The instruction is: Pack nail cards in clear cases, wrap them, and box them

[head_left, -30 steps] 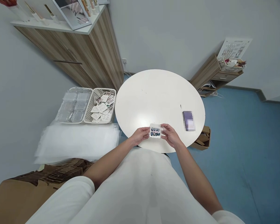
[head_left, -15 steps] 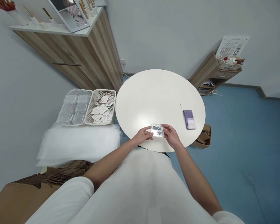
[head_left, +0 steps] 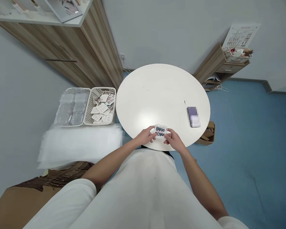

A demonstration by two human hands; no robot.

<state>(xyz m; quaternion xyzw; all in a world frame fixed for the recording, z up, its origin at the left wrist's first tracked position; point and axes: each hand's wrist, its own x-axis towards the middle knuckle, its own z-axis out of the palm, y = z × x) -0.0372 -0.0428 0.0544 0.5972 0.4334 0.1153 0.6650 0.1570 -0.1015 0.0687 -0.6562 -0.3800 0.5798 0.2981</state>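
Note:
A small clear plastic case (head_left: 160,131) with dark blue pieces inside lies low over the near edge of the round white table (head_left: 157,95). My left hand (head_left: 146,135) pinches its left end with curled fingers. My right hand (head_left: 173,140) grips its right end, fingers bent around the edge. Both hands hold the case between them, right in front of my body.
A blurred purple and white packet (head_left: 193,116) lies on the table's right side. To the left, a white basket of small paper packets (head_left: 100,106) and a clear tray of empty cases (head_left: 70,106) sit on a white-covered surface. Cardboard boxes stand at lower left and under the table's right edge.
The case has been lowered and tilted flatter toward the table's near edge, and both hands have closed in tighter on its ends. The view has shifted slightly.

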